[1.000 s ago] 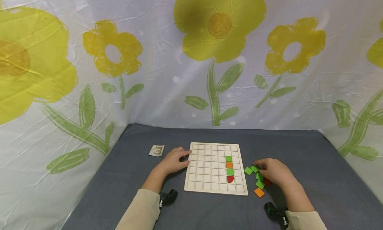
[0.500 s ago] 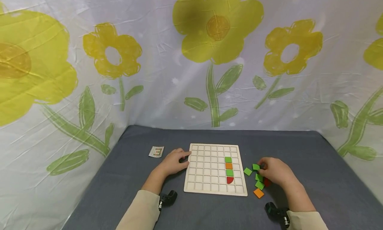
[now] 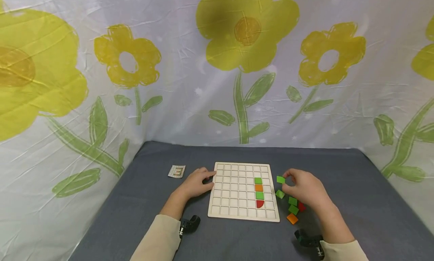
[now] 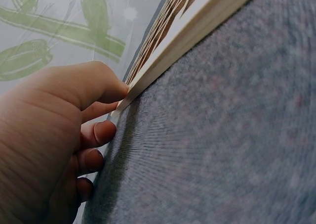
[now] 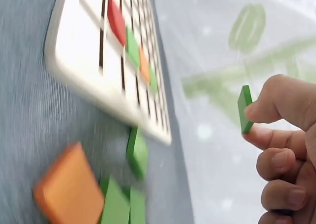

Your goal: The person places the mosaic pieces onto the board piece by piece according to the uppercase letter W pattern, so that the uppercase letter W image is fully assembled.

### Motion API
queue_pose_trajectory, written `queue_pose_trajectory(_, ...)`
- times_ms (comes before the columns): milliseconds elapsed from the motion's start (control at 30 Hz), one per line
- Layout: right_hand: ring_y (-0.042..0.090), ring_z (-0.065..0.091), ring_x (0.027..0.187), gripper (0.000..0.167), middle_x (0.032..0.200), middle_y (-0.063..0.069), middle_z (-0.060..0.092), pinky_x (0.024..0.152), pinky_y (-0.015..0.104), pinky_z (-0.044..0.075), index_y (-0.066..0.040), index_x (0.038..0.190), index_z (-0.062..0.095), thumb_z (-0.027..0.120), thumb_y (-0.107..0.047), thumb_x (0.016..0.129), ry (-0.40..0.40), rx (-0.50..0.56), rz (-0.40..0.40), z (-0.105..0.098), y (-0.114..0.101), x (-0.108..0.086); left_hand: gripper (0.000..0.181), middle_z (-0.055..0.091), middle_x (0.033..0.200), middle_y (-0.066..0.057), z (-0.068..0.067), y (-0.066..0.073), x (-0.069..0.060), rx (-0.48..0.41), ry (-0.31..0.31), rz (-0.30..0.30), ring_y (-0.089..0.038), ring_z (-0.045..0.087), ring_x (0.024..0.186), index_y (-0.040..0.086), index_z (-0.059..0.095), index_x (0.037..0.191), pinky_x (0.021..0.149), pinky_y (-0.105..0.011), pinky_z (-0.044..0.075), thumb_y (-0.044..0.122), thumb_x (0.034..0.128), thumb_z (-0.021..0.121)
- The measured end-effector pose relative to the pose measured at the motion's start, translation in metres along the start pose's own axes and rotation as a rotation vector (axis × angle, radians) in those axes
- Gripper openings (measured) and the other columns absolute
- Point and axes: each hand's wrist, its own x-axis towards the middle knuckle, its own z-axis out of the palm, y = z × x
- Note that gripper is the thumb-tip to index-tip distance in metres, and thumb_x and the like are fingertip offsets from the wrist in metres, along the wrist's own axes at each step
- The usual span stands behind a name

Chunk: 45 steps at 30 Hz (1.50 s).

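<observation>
A pale wooden grid board [image 3: 230, 195] lies on the table, with a column of green, orange, green and rounded red tiles [image 3: 259, 204] set in its right part. My left hand [image 3: 196, 183] rests at the board's left edge; its thumb and index finger touch the rim in the left wrist view. Just beyond the board's right edge, my right hand [image 3: 307, 187] pinches a green square tile [image 5: 245, 109] between thumb and index finger, raised off the table. Below it lie loose green tiles [image 3: 293, 201], an orange tile [image 3: 292, 218] and a red piece [image 3: 301, 206].
A small card [image 3: 176, 171] with a printed grid pattern lies left of the board. The dark grey table [image 3: 237, 242] is backed by a white curtain [image 3: 190, 114] with yellow flowers. Another green tile [image 3: 280, 194] sits close to the board's right edge.
My right hand has picked up a green tile from the loose pieces and moved it up and slightly left toward the board. The left hand stays at the board's edge.
</observation>
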Motion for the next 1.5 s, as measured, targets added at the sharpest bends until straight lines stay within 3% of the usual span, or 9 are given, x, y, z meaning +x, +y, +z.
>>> queue_pose_trajectory(133,0.018,0.051,0.073,0.027,0.088,0.0,0.062,0.063,0.038,0.042,-0.011,0.112,0.072,0.075,-0.025,0.089,0.003,-0.017,-0.032,0.002,-0.02,-0.001,0.049,0.048,0.095,0.005,0.0,0.0,0.0,-0.004,-0.003,0.003,-0.015,0.039,0.083,0.01,0.059,0.147,0.075,-0.038,0.035,0.024,0.1002,0.064)
queue_pose_trajectory(300,0.015,0.047,0.065,0.028,0.079,-0.003,0.057,0.058,0.035,0.039,-0.013,0.112,0.074,0.074,-0.023,0.086,0.002,-0.044,-0.095,0.008,-0.039,-0.002,0.049,0.048,0.095,0.004,0.0,0.0,0.0,-0.007,-0.006,-0.006,-0.016,0.039,0.083,0.011,0.059,0.147,0.074,-0.039,0.034,0.024,0.1001,0.064)
queue_pose_trajectory(600,0.01,0.054,0.071,0.018,0.084,-0.006,0.067,0.058,0.032,0.044,-0.019,0.1,0.077,0.078,-0.023,0.082,-0.04,-0.059,-0.18,0.034,-0.058,-0.004,0.049,0.047,0.094,0.004,-0.001,0.001,0.0,-0.001,-0.011,-0.01,-0.016,0.038,0.082,0.01,0.059,0.147,0.074,-0.038,0.034,0.023,0.0997,0.064)
queue_pose_trajectory(733,0.009,0.047,0.06,0.017,0.067,-0.012,0.056,0.052,0.031,0.039,-0.019,0.096,0.076,0.078,-0.024,0.081,-0.103,-0.086,-0.195,0.046,-0.061,-0.003,0.049,0.047,0.094,0.004,-0.001,0.0,0.0,-0.002,-0.007,0.0,-0.016,0.038,0.082,0.01,0.059,0.147,0.074,-0.038,0.034,0.023,0.0997,0.064)
queue_pose_trajectory(933,0.009,0.048,0.063,0.014,0.07,-0.015,0.056,0.054,0.032,0.04,-0.018,0.092,0.075,0.08,-0.025,0.081,-0.165,-0.12,-0.217,0.061,-0.058,-0.002,0.049,0.047,0.093,0.005,-0.001,0.0,0.0,0.003,-0.005,-0.005,-0.015,0.039,0.081,0.011,0.059,0.147,0.074,-0.037,0.034,0.024,0.0996,0.064)
queue_pose_trajectory(1267,0.009,0.05,0.066,0.012,0.074,-0.013,0.06,0.057,0.034,0.042,-0.017,0.091,0.077,0.081,-0.023,0.081,-0.173,-0.141,-0.23,0.064,-0.057,-0.004,0.049,0.047,0.092,0.005,0.0,0.0,0.0,0.006,0.006,-0.004,-0.014,0.038,0.08,0.011,0.06,0.146,0.073,-0.036,0.034,0.024,0.0993,0.065)
queue_pose_trajectory(1500,0.005,0.055,0.07,0.006,0.081,-0.013,0.068,0.06,0.032,0.046,-0.019,0.087,0.08,0.084,-0.019,0.082,-0.143,-0.15,-0.286,0.065,-0.058,-0.004,0.049,0.046,0.091,0.005,-0.001,0.001,0.0,0.014,0.006,-0.005,-0.015,0.038,0.08,0.011,0.061,0.146,0.073,-0.036,0.034,0.024,0.0991,0.065)
